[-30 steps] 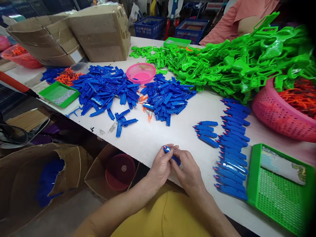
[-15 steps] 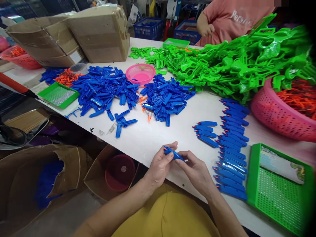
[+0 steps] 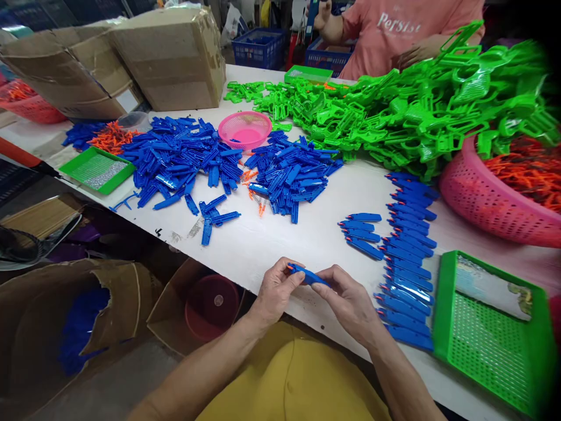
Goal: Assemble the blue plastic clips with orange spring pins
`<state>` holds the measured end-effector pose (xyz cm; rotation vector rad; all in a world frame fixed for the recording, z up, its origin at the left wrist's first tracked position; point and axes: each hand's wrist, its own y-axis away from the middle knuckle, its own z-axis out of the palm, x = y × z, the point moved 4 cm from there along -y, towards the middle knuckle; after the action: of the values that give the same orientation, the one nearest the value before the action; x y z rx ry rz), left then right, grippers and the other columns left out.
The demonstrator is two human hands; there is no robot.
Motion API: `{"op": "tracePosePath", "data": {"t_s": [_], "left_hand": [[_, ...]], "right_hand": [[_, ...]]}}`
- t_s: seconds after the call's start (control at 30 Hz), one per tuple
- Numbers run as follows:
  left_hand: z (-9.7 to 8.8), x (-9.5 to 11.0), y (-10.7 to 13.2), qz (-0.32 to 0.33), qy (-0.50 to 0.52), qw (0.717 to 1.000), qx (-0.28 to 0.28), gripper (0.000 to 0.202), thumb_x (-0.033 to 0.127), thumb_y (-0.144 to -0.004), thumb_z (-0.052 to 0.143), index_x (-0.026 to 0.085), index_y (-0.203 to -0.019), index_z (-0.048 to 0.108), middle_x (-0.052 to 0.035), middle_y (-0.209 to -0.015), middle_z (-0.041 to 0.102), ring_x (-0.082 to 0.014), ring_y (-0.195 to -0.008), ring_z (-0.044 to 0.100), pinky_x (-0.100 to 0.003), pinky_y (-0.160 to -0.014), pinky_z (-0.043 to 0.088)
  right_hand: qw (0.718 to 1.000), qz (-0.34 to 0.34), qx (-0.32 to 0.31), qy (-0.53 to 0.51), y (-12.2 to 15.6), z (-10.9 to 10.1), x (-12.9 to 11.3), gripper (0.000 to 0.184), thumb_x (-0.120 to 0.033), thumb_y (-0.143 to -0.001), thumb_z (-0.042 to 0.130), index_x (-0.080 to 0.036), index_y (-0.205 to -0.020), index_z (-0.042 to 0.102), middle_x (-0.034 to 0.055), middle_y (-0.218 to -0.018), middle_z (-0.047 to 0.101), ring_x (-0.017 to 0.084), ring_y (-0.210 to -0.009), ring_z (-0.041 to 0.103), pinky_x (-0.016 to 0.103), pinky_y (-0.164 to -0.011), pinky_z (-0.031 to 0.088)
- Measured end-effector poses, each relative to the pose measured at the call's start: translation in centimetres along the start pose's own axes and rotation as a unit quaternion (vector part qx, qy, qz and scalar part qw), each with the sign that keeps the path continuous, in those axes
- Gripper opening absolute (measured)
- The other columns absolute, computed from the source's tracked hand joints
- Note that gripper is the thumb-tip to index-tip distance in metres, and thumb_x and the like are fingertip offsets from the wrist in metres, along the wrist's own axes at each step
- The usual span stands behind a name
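Both my hands hold one small blue plastic piece (image 3: 307, 275) with an orange tip, just above the near edge of the white table (image 3: 307, 234). My left hand (image 3: 276, 289) pinches its left end; my right hand (image 3: 348, 298) pinches its right end. To the right lie rows of finished blue pieces (image 3: 407, 257). Two heaps of loose blue parts (image 3: 289, 172) sit farther back, with a few orange pins (image 3: 256, 202) between them.
A green tray (image 3: 486, 327) stands at the near right, a pink basket of orange pins (image 3: 504, 193) behind it. A big pile of green parts (image 3: 416, 117), a small pink basket (image 3: 244, 130), cardboard boxes (image 3: 166, 58) and another person in pink (image 3: 394, 29) are at the back.
The piece went from upright between my fingers to lying level, and my hands drew slightly apart along it. The person at the back moved into view.
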<state>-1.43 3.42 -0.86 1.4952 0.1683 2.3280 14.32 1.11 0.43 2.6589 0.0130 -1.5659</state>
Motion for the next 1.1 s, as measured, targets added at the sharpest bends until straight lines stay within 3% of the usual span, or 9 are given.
{"op": "tracePosePath", "data": {"t_s": [0.13, 0.27, 0.4, 0.47, 0.57, 0.63, 0.7, 0.83, 1.1], "left_hand": [[-0.3, -1.0, -0.8, -0.011, 0.007, 1.000, 0.022, 0.026, 0.040, -0.076, 0.078, 0.018, -0.086, 0.067, -0.0006, -0.079, 0.062, -0.0149, -0.076, 0.057, -0.029, -0.076, 0.047], [-0.2, -1.8, -0.9, -0.043, -0.006, 0.999, 0.020, 0.034, 0.041, -0.076, 0.077, 0.018, -0.098, 0.064, -0.0029, -0.086, 0.065, -0.0170, -0.079, 0.061, -0.031, -0.076, 0.051], [-2.5, 0.8, -0.6, 0.026, -0.118, 0.992, 0.023, 0.043, 0.040, -0.079, 0.073, 0.022, -0.116, 0.060, -0.0100, -0.115, 0.065, -0.0220, -0.101, 0.063, -0.034, -0.081, 0.053], [-5.2, 3.7, -0.8, 0.100, -0.272, 0.956, 0.049, 0.030, 0.040, -0.088, 0.062, 0.021, -0.111, 0.064, -0.0104, -0.113, 0.066, -0.0233, -0.106, 0.061, -0.037, -0.089, 0.051], [-10.3, 8.5, -1.5, 0.240, -0.495, 0.825, 0.125, 0.027, 0.037, -0.090, 0.053, 0.021, -0.110, 0.063, -0.0120, -0.121, 0.064, -0.0282, -0.119, 0.056, -0.047, -0.104, 0.042], [-13.6, 10.8, -2.2, 0.274, -0.604, 0.726, 0.180, 0.032, 0.039, -0.089, 0.052, 0.019, -0.112, 0.061, -0.0166, -0.129, 0.059, -0.0337, -0.128, 0.048, -0.054, -0.111, 0.033], [-16.5, 11.9, -2.9, 0.257, -0.664, 0.665, 0.227, 0.037, 0.040, -0.088, 0.049, 0.017, -0.116, 0.058, -0.0192, -0.136, 0.055, -0.0371, -0.132, 0.044, -0.057, -0.110, 0.031], [-19.4, 11.4, -3.6, 0.209, -0.709, 0.631, 0.234, 0.042, 0.043, -0.089, 0.045, 0.016, -0.119, 0.056, -0.0200, -0.134, 0.055, -0.0381, -0.127, 0.046, -0.056, -0.108, 0.034], [-19.9, 10.7, -3.5, 0.232, -0.687, 0.651, 0.225, 0.031, 0.041, -0.088, 0.040, 0.018, -0.099, 0.059, -0.0182, -0.117, 0.065, -0.0354, -0.117, 0.054, -0.052, -0.103, 0.040]], "right_hand": [[0.991, -0.071, 0.035, 0.110, 0.3, 0.5, -0.1, 0.023, -0.042, -0.096, 0.053, -0.022, -0.104, 0.063, 0.0064, -0.094, 0.068, 0.020, -0.085, 0.063, 0.034, -0.074, 0.052], [0.944, -0.165, 0.041, 0.281, 0.3, 0.5, 0.3, 0.021, -0.037, -0.098, 0.049, -0.022, -0.109, 0.060, 0.0076, -0.093, 0.066, 0.023, -0.087, 0.062, 0.035, -0.072, 0.050], [0.911, -0.176, 0.078, 0.365, -0.3, -2.3, 2.3, 0.023, -0.037, -0.099, 0.048, -0.019, -0.105, 0.062, 0.0097, -0.094, 0.065, 0.025, -0.089, 0.058, 0.038, -0.075, 0.048], [0.894, -0.166, 0.095, 0.405, -0.7, -4.2, 3.6, 0.026, -0.037, -0.099, 0.046, -0.019, -0.103, 0.064, 0.0108, -0.094, 0.064, 0.027, -0.089, 0.056, 0.041, -0.077, 0.047], [0.869, -0.142, 0.105, 0.463, -1.6, -6.6, 5.2, 0.027, -0.036, -0.099, 0.045, -0.021, -0.102, 0.067, 0.0104, -0.090, 0.062, 0.027, -0.085, 0.054, 0.041, -0.074, 0.045], [0.864, -0.121, 0.113, 0.476, -2.6, -7.6, 5.9, 0.024, -0.034, -0.097, 0.047, -0.022, -0.100, 0.067, 0.0098, -0.088, 0.061, 0.026, -0.084, 0.053, 0.039, -0.072, 0.044], [0.866, -0.107, 0.119, 0.474, -4.0, -8.2, 6.2, 0.020, -0.030, -0.096, 0.049, -0.022, -0.096, 0.067, 0.0093, -0.087, 0.060, 0.026, -0.085, 0.054, 0.038, -0.072, 0.044], [0.862, -0.102, 0.125, 0.481, -6.3, -8.1, 6.0, 0.017, -0.026, -0.094, 0.051, -0.023, -0.100, 0.067, 0.0093, -0.089, 0.062, 0.026, -0.088, 0.055, 0.037, -0.073, 0.046], [0.850, -0.069, 0.167, 0.494, -5.4, -8.1, 6.2, 0.025, -0.028, -0.094, 0.052, -0.017, -0.113, 0.063, 0.0145, -0.110, 0.064, 0.030, -0.102, 0.055, 0.043, -0.084, 0.047]]}}
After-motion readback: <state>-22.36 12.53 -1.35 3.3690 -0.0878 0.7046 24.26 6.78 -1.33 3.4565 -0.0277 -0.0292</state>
